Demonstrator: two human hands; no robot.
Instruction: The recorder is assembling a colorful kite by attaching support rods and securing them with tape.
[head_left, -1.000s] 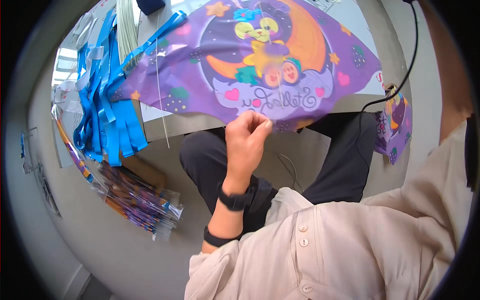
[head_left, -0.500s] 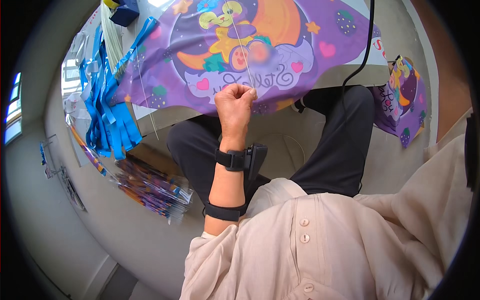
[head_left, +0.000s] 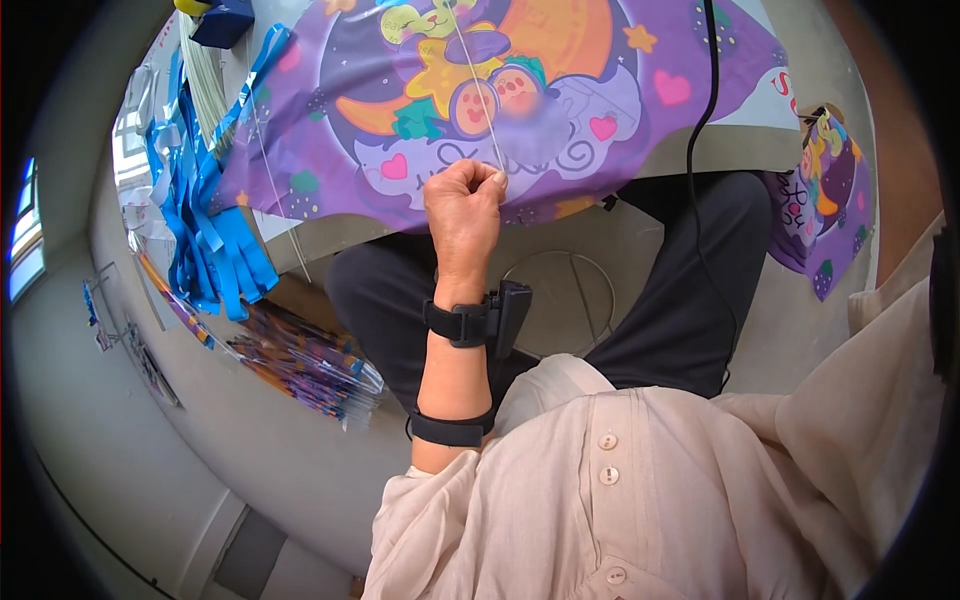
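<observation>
My left hand (head_left: 463, 215) is closed in a pinch on the near end of a thin white rod (head_left: 476, 85). From my fingertips the rod runs up across a purple printed kite sheet (head_left: 650, 140) and out at the top edge. The sheet carries a cartoon animal, a moon, stars and hearts, and its near edge hangs a little over the table front. My hand sits at this near edge, knuckles up. Another thin white rod (head_left: 270, 170) lies over the sheet's left part. My right hand is out of view; only its sleeve (head_left: 870, 370) shows at the right.
Blue ribbon strips (head_left: 215, 240) hang off the table's left side, beside a bundle of pale rods (head_left: 203, 90). A black cable (head_left: 703, 95) crosses the table front. Wrapped colourful packs (head_left: 305, 370) lie below left. A second purple sheet (head_left: 825, 200) hangs at the right.
My left hand keeps its pinch on the rod and has hardly moved. The view has shifted slightly, so the table and sheet appear a little displaced.
</observation>
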